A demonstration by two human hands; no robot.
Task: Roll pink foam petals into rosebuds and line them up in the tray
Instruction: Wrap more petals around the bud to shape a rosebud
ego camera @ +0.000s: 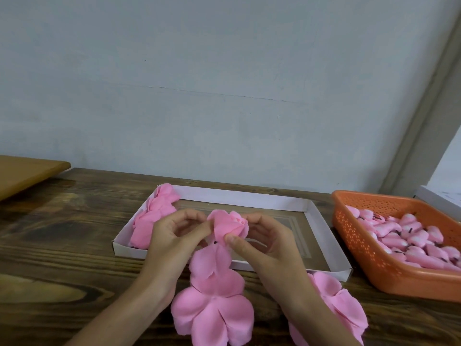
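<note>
Pinching 1 half-rolled rosebud [230, 227] at frame centre: left hand [174, 233] and right hand [262, 242], fingers curled, above the near rim of the cardboard tray [239, 198]. Unrolled petal strip [214, 283] is trailing straight down-frame. Finished rosebuds [154, 218] are lying at the tray's left end, nearer the left hand.

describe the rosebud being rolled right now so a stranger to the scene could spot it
Find the white tray on the wooden table. Over its near half the left hand and right hand meet, pinching a half-rolled rosebud between them. Unlike the finished rosebuds lined along the tray's left wall, it is held up, with flat petals trailing below it.
</note>
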